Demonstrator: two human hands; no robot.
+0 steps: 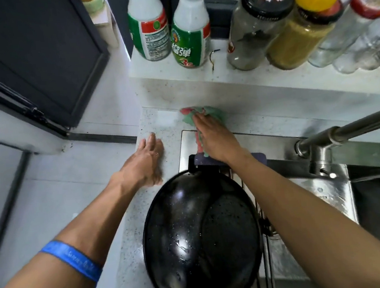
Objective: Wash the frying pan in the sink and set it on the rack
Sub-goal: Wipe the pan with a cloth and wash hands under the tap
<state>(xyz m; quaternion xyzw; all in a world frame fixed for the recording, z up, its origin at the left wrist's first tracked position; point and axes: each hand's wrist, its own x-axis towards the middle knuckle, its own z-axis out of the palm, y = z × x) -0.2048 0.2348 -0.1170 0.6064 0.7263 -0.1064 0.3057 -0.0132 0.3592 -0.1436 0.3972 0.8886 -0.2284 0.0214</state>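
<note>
The black frying pan point(200, 235) lies wet and upside down on a wire rack point(260, 218) at the sink's left side, its dark handle point(257, 158) pointing away under my right wrist. My left hand point(145, 164) rests flat with straight fingers on the speckled counter point(134, 253) left of the pan. Beyond the pan, my right hand point(214, 139) lies on a green and red cloth point(207, 113) at the back corner of the sink; its fingers look fairly straight on top of the cloth.
The steel sink point(328, 191) opens to the right, with the tap point(323, 145) reaching across from the right. On the raised ledge behind stand two green-labelled bottles point(190, 39) and several jars point(299, 33). A dark cabinet door point(37, 61) is at the left.
</note>
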